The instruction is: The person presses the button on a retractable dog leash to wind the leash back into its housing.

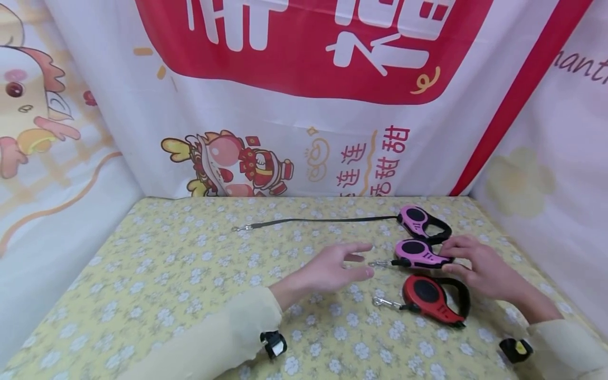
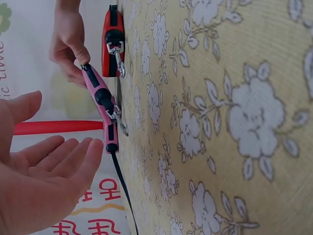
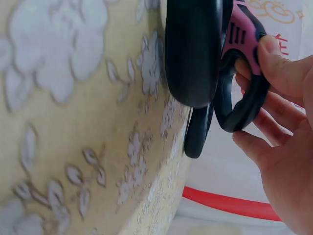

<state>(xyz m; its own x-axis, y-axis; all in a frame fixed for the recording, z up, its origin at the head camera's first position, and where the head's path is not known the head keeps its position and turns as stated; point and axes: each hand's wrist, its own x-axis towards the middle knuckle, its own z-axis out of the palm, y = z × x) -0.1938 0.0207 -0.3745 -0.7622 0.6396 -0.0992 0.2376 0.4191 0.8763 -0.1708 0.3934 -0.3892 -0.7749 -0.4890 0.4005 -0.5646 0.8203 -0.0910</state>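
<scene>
One pink leash, black handle in the right hand

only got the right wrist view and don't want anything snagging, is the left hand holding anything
Observer: No, the left hand is empty, its fingers spread.
Operator: ok, the right hand has a pink and black plastic leash, what lies on the person's side of it
Observer: A red and black plastic leash, with its silver metal clip pointing left on the yellow floral cloth.
Operator: any cord pulled out anywhere
Observer: Yes, a thin black cord stretches left from a second pink and black leash, the one farthest from the person.
</scene>
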